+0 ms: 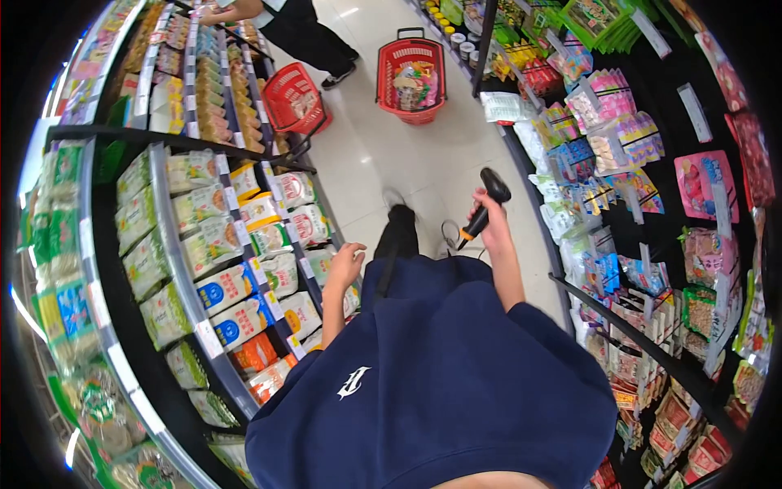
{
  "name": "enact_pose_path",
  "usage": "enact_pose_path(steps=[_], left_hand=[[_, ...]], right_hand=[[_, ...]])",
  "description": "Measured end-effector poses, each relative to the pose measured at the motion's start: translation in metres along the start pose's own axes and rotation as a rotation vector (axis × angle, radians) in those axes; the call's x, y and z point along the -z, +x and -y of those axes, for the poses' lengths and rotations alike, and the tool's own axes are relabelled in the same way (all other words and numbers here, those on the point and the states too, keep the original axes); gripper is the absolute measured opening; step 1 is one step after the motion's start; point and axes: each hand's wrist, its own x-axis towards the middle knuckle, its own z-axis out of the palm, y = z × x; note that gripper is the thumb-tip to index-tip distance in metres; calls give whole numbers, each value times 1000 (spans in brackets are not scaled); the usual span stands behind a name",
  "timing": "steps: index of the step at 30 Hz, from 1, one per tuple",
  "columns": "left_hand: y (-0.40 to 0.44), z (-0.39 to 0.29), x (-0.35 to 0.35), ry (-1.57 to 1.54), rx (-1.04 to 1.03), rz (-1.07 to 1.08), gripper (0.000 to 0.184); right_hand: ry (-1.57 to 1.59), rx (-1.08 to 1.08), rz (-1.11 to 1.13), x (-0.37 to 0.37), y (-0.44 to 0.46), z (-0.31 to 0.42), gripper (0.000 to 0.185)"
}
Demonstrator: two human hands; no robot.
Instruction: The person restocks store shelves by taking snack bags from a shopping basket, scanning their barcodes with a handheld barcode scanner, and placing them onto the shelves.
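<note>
In the head view, my right hand (491,218) is wrapped around the handle of a black barcode scanner (481,213) with an orange band near its lower end. The scanner's head points up, and a thin cable hangs below it. My left hand (349,262) hangs beside the left shelf with its fingers loosely bent and nothing visible in it. Closest to that hand are white bags of packaged food (310,224) on the lower shelf.
A red basket (445,69) with packaged goods stands on the aisle floor ahead. Another red basket (287,77) is by the left shelf, near a person (297,33) in black trousers. Hanging packets (603,98) line the right; a dark rail (643,334) juts there.
</note>
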Motion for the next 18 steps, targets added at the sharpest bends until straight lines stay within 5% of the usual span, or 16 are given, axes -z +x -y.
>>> enact_pose_path(steps=[8, 10, 18], left_hand=[[166, -11, 23, 27, -109, 191, 21], [221, -19, 29, 8, -160, 165, 21], [385, -37, 75, -166, -293, 84, 22]], right_hand=[[417, -168, -321, 48, 48, 8, 9], [436, -150, -407, 38, 68, 34, 17], [142, 64, -290, -106, 140, 131, 9]])
